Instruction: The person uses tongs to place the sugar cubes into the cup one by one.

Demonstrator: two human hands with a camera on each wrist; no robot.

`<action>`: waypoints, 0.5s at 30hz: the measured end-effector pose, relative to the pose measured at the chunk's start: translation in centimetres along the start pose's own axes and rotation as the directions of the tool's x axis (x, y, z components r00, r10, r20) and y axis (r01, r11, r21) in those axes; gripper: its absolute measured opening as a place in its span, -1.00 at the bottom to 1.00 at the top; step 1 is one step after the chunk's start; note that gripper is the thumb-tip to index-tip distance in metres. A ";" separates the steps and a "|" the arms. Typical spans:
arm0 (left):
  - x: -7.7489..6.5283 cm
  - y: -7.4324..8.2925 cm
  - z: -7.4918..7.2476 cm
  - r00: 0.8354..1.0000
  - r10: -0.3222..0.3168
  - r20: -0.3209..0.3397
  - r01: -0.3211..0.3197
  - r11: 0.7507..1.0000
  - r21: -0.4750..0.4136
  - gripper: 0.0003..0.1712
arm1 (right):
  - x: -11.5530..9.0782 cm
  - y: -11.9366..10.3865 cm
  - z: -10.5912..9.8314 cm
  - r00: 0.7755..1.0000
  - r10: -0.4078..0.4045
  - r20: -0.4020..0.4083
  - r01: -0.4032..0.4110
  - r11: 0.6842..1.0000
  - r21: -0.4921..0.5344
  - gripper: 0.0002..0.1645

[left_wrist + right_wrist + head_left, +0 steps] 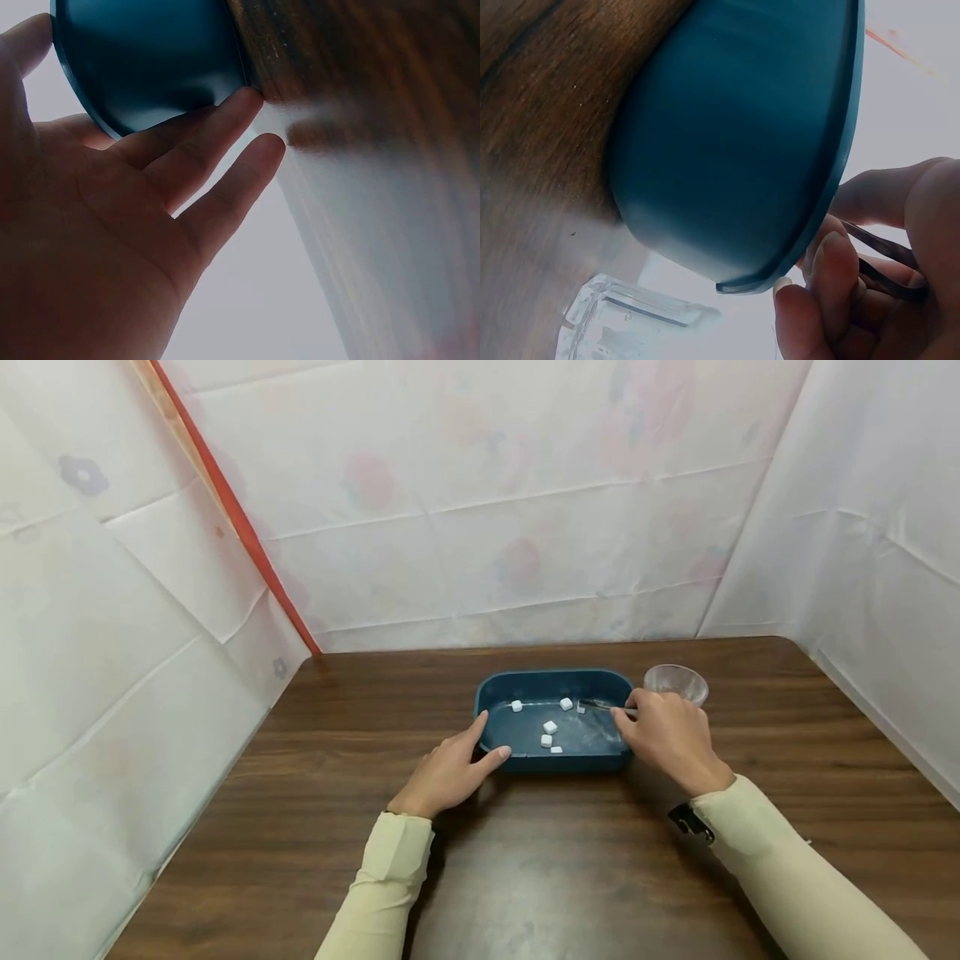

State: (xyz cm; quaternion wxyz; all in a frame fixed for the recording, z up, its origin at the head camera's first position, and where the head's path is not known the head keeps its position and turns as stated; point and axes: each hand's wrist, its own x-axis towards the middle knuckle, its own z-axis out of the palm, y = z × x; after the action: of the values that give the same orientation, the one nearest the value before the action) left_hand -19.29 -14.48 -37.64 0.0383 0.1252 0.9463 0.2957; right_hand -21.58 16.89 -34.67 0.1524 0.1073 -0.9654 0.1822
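Note:
A dark blue oblong tray (566, 764) stands on the table with several small white cubes (550, 727) scattered on its floor. At its left end, my left hand (444, 770) touches the tray with spread, nearly straight fingers, the thumb at the near rim. In the left wrist view its fingertips (244, 105) lie along the tray's outer wall. My right hand (670, 737), over the right rim, grips metal tweezers (885, 247). The tweezers' tips reach inside the tray, right at one white cube (581, 708).
Just beyond my right hand, off the tray's right end, stands a clear glass bowl (678, 677). Brown wood-grain tabletop (360, 693) surrounds the tray. Pale patterned sheets (450, 527) hang behind and at both sides, with a red strip (240, 518) at the left corner.

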 end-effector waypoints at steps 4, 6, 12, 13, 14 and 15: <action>-0.1 0.0 -0.2 1.000 -0.001 -0.009 0.001 1.000 0.002 0.01 | 0.2 -0.2 0.1 1.000 -0.008 -0.014 0.008 1.000 -0.004 -0.68; -0.2 -0.1 -0.3 1.000 -0.008 -0.011 0.008 1.000 0.003 0.01 | 0.3 -0.3 0.3 1.000 -0.014 -0.007 0.014 1.000 -0.004 -0.68; -0.5 -0.1 -0.1 1.000 -0.022 0.002 0.022 1.000 0.009 0.02 | 0.2 -0.3 0.7 1.000 -0.006 0.015 0.007 1.000 -0.014 -0.68; -0.5 -0.1 -0.1 1.000 -0.023 0.003 0.023 1.000 0.009 0.02 | 0.1 -0.2 0.8 1.000 -0.007 0.013 0.007 1.000 -0.016 -0.69; -0.4 0.0 0.0 1.000 -0.021 0.001 0.021 1.000 0.010 0.02 | 0.1 -0.1 0.8 1.000 -0.008 0.010 0.008 1.000 -0.018 -0.69; -0.4 0.1 0.1 1.000 -0.019 0.001 0.019 1.000 0.011 0.02 | 0.1 0.0 0.7 1.000 -0.011 0.004 0.011 1.000 -0.019 -0.69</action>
State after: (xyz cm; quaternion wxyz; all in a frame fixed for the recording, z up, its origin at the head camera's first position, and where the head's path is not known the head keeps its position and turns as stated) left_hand -18.92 -14.47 -37.64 0.0407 0.1167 0.9490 0.2900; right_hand -21.87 16.63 -35.31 0.1527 0.1113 -0.9668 0.1721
